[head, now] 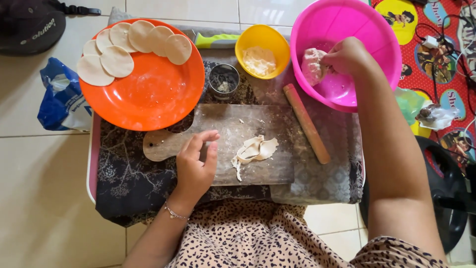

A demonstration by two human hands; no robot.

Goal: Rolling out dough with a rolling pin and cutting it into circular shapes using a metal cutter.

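Gripping dough lump (313,64) in pink bowl (377,39): right hand (347,55) | left hand (196,164) loosely open beside dough scraps (255,151)

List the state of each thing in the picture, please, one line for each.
Right hand: in the pink bowl, gripping the dough lump.
Left hand: resting on the board, holding nothing.
Scraps: crumpled on the board.
Rolling pin: lying free beside the board.
Orange plate: holds overlapping dough rounds along its rim.
Yellow bowl: holds flour.
Cutter: upright, untouched.
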